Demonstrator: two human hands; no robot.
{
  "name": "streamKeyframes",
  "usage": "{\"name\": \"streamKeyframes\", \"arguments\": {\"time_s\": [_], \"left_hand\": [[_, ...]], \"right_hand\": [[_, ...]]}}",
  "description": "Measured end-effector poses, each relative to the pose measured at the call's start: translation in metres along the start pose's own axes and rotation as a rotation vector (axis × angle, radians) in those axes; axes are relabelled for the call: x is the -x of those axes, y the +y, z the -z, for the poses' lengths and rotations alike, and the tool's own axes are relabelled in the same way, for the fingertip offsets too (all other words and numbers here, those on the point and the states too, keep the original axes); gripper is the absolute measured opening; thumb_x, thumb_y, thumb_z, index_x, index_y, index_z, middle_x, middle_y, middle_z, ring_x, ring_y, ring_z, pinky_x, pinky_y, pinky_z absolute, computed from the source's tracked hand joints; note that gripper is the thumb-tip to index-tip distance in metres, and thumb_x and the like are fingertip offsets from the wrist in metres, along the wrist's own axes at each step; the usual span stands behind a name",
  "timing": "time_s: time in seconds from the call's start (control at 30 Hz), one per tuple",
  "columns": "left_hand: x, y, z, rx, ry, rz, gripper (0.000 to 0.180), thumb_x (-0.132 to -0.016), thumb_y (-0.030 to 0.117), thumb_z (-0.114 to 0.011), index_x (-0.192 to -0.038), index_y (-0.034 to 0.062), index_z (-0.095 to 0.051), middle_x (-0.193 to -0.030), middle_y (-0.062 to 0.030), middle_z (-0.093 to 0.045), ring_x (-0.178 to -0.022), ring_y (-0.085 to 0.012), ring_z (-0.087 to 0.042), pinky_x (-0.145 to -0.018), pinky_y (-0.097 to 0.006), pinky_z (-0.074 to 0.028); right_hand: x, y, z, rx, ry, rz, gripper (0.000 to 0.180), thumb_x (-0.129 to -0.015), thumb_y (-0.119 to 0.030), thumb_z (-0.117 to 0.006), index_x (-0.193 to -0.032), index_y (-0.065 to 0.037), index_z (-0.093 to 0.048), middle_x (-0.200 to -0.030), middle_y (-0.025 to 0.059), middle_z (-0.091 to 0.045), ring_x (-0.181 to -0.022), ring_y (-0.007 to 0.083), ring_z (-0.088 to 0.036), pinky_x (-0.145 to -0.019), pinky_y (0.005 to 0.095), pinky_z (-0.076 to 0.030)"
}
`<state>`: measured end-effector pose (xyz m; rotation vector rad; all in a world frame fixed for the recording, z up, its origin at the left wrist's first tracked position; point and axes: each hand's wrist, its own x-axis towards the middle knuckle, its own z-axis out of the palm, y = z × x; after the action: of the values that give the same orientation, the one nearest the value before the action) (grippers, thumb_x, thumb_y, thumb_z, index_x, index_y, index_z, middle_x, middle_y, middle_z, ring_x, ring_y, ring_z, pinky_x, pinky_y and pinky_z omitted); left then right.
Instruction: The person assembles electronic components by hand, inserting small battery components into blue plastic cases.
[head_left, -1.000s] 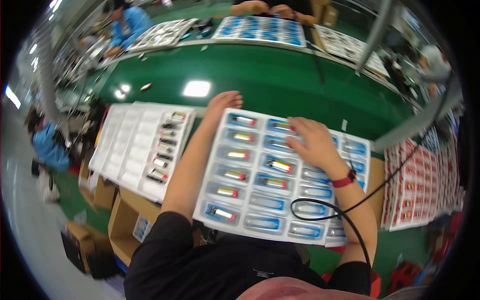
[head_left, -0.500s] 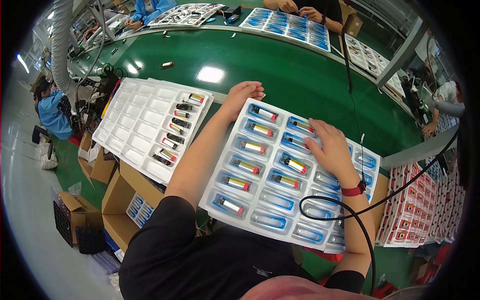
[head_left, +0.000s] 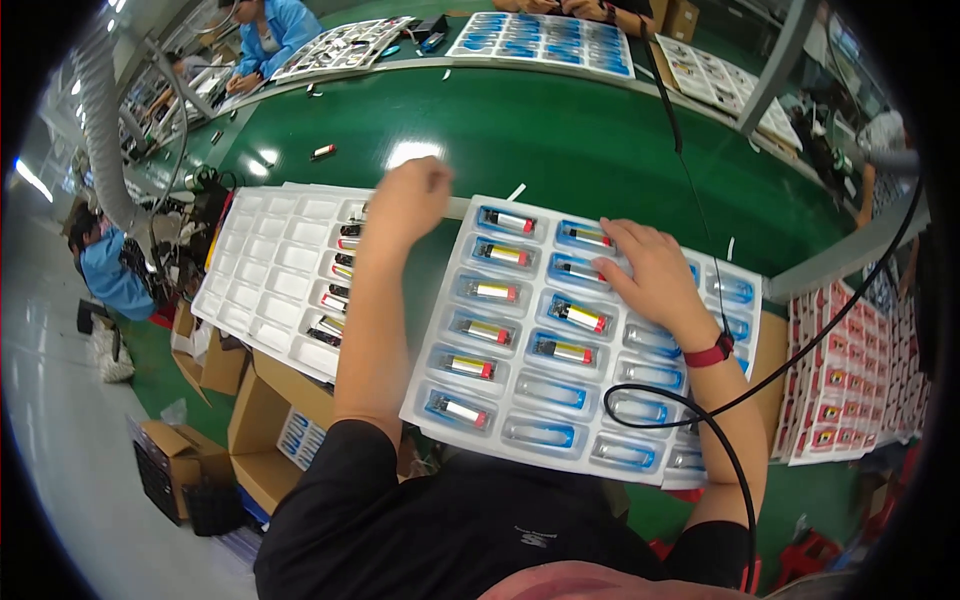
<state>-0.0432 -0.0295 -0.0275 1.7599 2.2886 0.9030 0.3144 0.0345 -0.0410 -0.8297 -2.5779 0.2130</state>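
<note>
My right hand (head_left: 650, 268) lies over the white blister tray (head_left: 410, 405), fingers stretched, its fingertips and thumb by two upper cells in the second column. The tray's pockets hold clear-and-blue plastic shells (head_left: 552, 392). Small battery cells (head_left: 492, 291) with red ends sit in the shells of the left column and upper second column; lower shells have no cell. My left hand (head_left: 413, 196) is raised above the green table between this tray and another white tray (head_left: 262, 250). Its fingers are curled in, and anything they hold is hidden.
A white strip (head_left: 517, 193) lies behind the tray. A black cable (head_left: 680, 395) loops over the tray and my right forearm. One loose cell (head_left: 323, 152) lies on the green table (head_left: 500, 130). Cardboard boxes (head_left: 265, 415) stand at left, stacked trays (head_left: 835, 385) at right. Co-workers sit opposite.
My left hand has moved left, away from the tray's top corner, and its fingers have curled. The white strip now shows on the table there. My right hand has stayed on the tray.
</note>
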Motion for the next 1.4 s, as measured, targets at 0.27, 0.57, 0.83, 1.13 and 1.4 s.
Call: {"name": "streamKeyframes", "arguments": {"time_s": [0.27, 0.57, 0.83, 1.13, 1.4], "left_hand": [[0.006, -0.068, 0.066, -0.289, -0.406, 0.443, 0.039, -0.068, 0.031, -0.083, -0.096, 0.0062, -0.074, -0.095, -0.0177, -0.074, -0.093, -0.031, -0.073, -0.082, -0.04, -0.056], [0.038, -0.081, 0.059, -0.29, -0.268, 0.167, 0.033, -0.078, 0.026, -0.076, -0.101, 0.0006, -0.076, -0.083, -0.0138, -0.074, -0.074, -0.0236, -0.071, -0.07, -0.036, -0.055], [0.052, -0.076, 0.124, 0.231, 0.136, 0.132, 0.019, -0.091, 0.01, -0.071, -0.105, -0.0023, -0.075, -0.083, -0.0039, -0.072, -0.072, -0.0077, -0.063, -0.065, -0.023, -0.05], [0.046, -0.041, 0.158, 0.351, 0.306, 0.095, 0.025, -0.092, 0.011, -0.074, -0.11, -0.0061, -0.073, -0.087, -0.0048, -0.072, -0.073, -0.008, -0.064, -0.069, -0.021, -0.05], [0.045, -0.057, 0.107, -0.149, -0.239, 0.075, 0.023, -0.085, 0.01, -0.073, -0.102, -0.006, -0.074, -0.079, -0.0117, -0.074, -0.069, -0.0149, -0.068, -0.066, -0.028, -0.054]], "right_hand": [[0.004, 0.008, -0.005, -0.025, 0.012, -0.01, 0.049, -0.095, -0.038, -0.062, -0.131, -0.005, -0.062, -0.125, 0.015, -0.065, -0.113, 0.034, -0.062, -0.1, 0.0445, -0.045], [0.008, 0.006, 0.001, -0.044, -0.043, -0.047, 0.052, -0.097, -0.038, -0.061, -0.135, -0.003, -0.06, -0.13, 0.0164, -0.064, -0.118, 0.0331, -0.06, -0.105, 0.0445, -0.043], [0.008, 0.012, -0.009, -0.011, 0.037, -0.009, 0.05, -0.097, -0.04, -0.057, -0.132, -0.005, -0.063, -0.124, 0.0131, -0.067, -0.114, 0.0311, -0.062, -0.102, 0.0437, -0.044], [0.008, 0.012, -0.012, 0.004, 0.024, -0.018, 0.05, -0.098, -0.04, -0.056, -0.134, -0.005, -0.062, -0.126, 0.0133, -0.066, -0.115, 0.031, -0.062, -0.104, 0.0444, -0.044], [0.008, 0.009, -0.01, 0.007, 0.001, -0.031, 0.051, -0.098, -0.04, -0.055, -0.133, -0.004, -0.062, -0.127, 0.0143, -0.066, -0.117, 0.0316, -0.061, -0.106, 0.0444, -0.043]]}}
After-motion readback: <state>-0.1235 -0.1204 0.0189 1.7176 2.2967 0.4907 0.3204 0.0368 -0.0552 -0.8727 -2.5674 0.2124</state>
